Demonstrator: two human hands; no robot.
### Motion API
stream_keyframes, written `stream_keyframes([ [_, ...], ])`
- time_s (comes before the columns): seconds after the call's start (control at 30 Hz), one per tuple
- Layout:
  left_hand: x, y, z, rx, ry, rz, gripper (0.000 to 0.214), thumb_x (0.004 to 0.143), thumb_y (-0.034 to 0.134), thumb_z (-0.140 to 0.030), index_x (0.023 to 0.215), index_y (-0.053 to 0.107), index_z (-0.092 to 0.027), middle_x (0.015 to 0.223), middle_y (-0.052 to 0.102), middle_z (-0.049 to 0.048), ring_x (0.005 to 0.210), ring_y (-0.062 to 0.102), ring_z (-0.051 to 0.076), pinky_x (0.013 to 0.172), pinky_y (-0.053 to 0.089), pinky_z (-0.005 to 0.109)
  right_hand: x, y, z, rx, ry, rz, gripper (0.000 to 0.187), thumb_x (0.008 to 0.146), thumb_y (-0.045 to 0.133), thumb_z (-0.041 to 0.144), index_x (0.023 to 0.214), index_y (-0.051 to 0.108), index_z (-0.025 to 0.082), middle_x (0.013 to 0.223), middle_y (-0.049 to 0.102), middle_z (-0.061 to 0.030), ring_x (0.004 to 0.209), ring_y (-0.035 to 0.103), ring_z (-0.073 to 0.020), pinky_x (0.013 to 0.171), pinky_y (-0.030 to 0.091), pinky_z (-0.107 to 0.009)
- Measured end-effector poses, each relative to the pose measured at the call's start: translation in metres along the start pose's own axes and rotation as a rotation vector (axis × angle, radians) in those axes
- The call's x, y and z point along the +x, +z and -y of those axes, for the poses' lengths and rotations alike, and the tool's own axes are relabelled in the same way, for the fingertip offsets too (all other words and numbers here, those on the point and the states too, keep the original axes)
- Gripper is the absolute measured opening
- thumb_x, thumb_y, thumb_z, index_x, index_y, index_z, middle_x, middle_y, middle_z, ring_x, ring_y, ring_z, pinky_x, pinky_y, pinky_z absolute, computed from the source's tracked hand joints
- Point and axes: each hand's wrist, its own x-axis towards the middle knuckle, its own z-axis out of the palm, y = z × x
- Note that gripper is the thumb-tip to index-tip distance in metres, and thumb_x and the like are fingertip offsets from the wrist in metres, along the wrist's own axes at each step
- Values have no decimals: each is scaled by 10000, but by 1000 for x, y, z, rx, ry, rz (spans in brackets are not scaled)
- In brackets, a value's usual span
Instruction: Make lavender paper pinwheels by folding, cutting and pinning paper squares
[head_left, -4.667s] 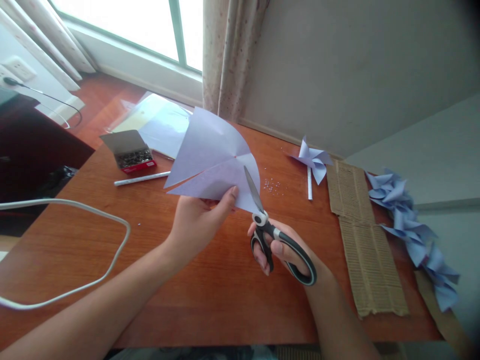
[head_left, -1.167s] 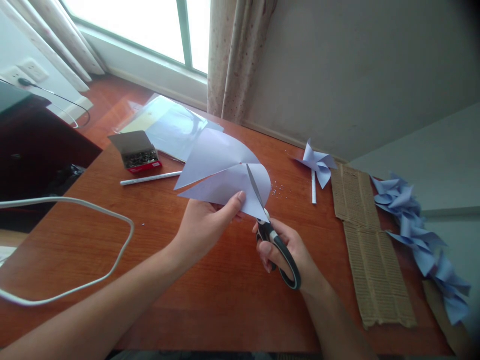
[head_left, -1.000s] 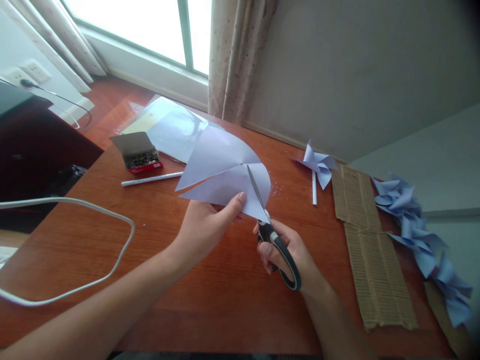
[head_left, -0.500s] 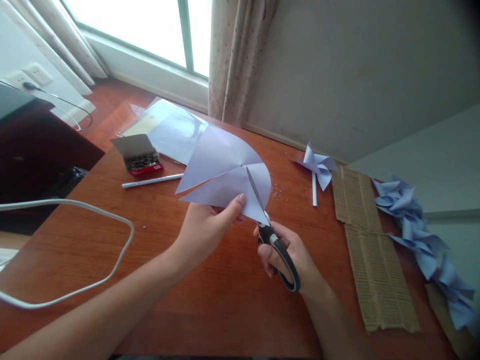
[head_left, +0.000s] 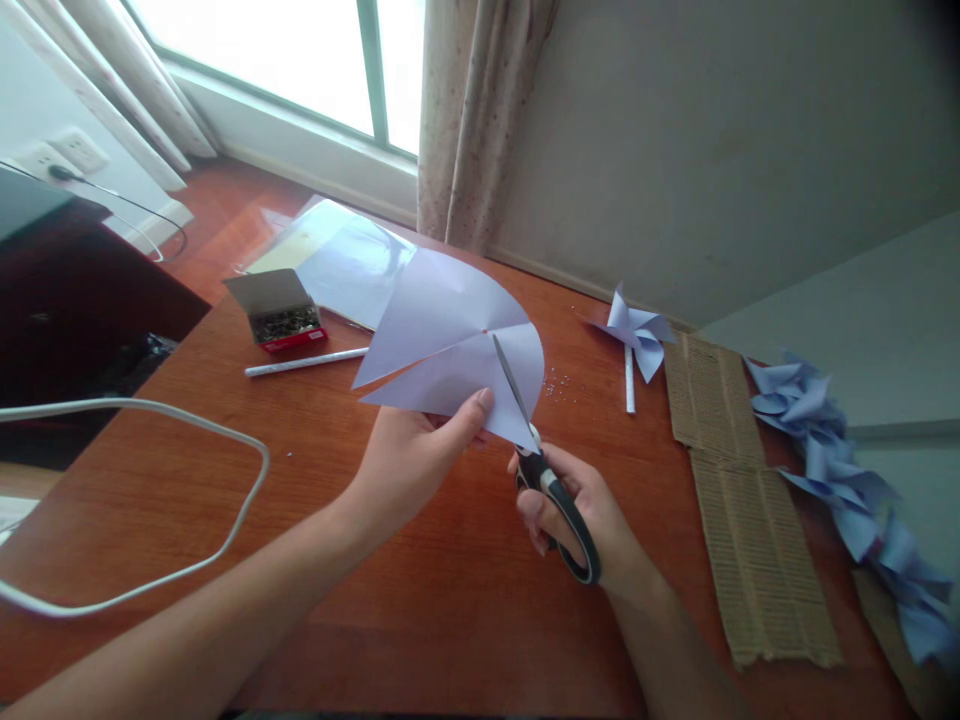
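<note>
My left hand (head_left: 431,450) pinches the near edge of a pale lilac sheet of paper (head_left: 442,300), thumb on top and fingers underneath. The sheet has a small hole near its middle and slits running in from its edges; its right side curls over. My right hand (head_left: 570,500) grips the dark-handled scissors (head_left: 551,480). One blade lies over the paper, its tip pointing toward the hole, and the near right corner sits at the base of the blades. The lower blade is hidden under the sheet.
Left of the paper are an open small box of metal pieces (head_left: 289,320), a white paper stick (head_left: 307,362) and a white cable (head_left: 255,500). Rightward lie a pinwheel on a stick (head_left: 634,330), corrugated cardboard (head_left: 757,540) and several more pinwheels (head_left: 840,470). Clear plastic sleeves (head_left: 337,260) lie behind.
Almost nothing differs. Both hands, the paper and the scissors hold nearly the same position, and the small overall shift matches a slight camera movement.
</note>
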Motion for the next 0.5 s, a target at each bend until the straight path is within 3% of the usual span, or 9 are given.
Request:
stream_keyframes([
  [0.27,0,0,-5,-37,-17,-44,250,835,701,-243,605,619,-189,547,630,-23,514,572,121,501,462,218,1,-2,-4,63,-23,52,459,790,807,483,1044,581,174,581,573,50,433,506,-73,414,381,-172],
  [0.5,2,-7,-1,-146,58,-194,236,821,753,-341,680,642,-187,609,631,-23,557,577,130,523,470,238,-3,-6,3,50,-75,183,552,805,761,573,1141,558,184,721,590,5,577,477,-99,518,374,-225],
])
